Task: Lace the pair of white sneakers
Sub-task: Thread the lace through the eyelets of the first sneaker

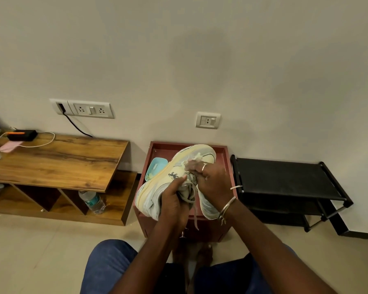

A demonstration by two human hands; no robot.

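Note:
A white sneaker with a yellowed sole and a small dark logo is held tilted above a red-brown box, toe pointing away. My left hand grips its tongue and upper from below. My right hand, with a ring and a metal bangle, pinches the grey lace at the eyelets. A loose lace end hangs down in front of the box. Another pale shoe part shows under my right wrist; I cannot tell if it is the second sneaker.
A low wooden table with a charger and cable stands at left, a water bottle on its shelf. A black shoe rack stands at right. A light blue container lies in the box. My knees in blue jeans fill the bottom.

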